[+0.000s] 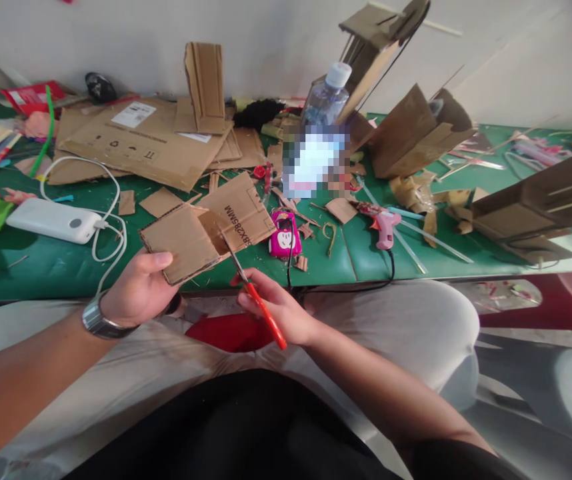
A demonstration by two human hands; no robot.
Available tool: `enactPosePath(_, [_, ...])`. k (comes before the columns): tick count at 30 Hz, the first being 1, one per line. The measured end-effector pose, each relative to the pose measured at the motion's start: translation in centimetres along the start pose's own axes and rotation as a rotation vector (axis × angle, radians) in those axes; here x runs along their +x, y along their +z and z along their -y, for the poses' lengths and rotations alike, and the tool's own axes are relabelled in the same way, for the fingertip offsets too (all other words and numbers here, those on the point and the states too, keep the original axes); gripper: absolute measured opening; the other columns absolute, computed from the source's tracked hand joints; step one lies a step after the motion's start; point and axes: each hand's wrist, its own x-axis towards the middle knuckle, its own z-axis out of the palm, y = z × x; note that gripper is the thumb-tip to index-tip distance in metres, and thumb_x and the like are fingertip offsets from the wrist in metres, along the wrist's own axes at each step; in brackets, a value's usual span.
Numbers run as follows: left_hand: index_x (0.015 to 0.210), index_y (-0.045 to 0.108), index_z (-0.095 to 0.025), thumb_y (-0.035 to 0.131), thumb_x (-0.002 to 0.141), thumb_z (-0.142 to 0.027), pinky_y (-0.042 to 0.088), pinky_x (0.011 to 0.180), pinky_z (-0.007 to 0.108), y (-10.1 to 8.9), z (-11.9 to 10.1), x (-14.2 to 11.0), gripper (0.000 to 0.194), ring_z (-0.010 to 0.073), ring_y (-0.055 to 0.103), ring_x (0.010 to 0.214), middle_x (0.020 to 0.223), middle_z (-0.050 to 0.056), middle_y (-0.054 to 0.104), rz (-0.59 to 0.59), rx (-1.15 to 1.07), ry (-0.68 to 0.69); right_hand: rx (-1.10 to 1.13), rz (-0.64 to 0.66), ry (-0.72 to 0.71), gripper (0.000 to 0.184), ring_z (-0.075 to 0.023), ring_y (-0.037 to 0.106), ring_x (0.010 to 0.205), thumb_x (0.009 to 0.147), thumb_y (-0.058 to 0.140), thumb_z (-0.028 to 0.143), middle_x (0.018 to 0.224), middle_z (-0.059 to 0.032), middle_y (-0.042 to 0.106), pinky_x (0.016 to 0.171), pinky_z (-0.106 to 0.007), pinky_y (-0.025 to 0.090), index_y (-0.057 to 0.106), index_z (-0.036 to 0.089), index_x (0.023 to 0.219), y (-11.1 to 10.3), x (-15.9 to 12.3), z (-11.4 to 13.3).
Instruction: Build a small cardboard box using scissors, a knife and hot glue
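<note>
My left hand (141, 283) is closed on a square piece of cardboard (179, 240), thumb on top and fingers underneath. Another cardboard piece (246, 207), printed with black letters, extends from behind it to the right; whether the two are joined I cannot tell. My right hand (271, 303) grips red-handled scissors (261, 307). Their metal blades reach up to the printed cardboard, close to the square piece's right edge. Just beyond the scissors lies a pink box-like item (284, 235) with a white face on it.
On the green surface (336, 263) lie a white power bank (53, 220) with a cable, a pink glue gun (383, 223), glue sticks and cardboard scraps. Flattened cardboard (136, 143) and a plastic bottle (326, 100) are farther back. Cardboard structures (531, 203) stand at the right.
</note>
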Motion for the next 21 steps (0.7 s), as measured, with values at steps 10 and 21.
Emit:
enactPosePath(10, [0.147, 0.07, -0.025, 0.083, 0.077, -0.019, 0.06, 0.125, 0.053, -0.6, -0.3, 0.2, 0.071, 0.0396, 0.068, 0.148, 0.14, 0.003, 0.084, -0.008, -0.024, 0.013, 0.037, 0.013, -0.076, 0.065, -0.0111, 0.047, 0.068, 0.091, 0.089, 0.07, 0.084, 0.0049, 0.059, 0.061, -0.025, 0.039, 0.06, 0.024, 0.127, -0.4, -0.3, -0.6])
enactPosePath(21, [0.147, 0.071, -0.032, 0.082, 0.068, -0.023, 0.073, 0.103, 0.061, 0.4, -1.7, 0.8, 0.08, 0.0446, 0.073, 0.141, 0.142, 0.007, 0.083, -0.092, 0.009, 0.132, -0.084, 0.044, -0.105, 0.057, -0.0122, 0.037, 0.07, 0.101, 0.078, 0.065, 0.084, 0.0057, 0.05, 0.064, -0.028, 0.032, 0.06, 0.021, 0.132, -1.0, -0.6, -0.1])
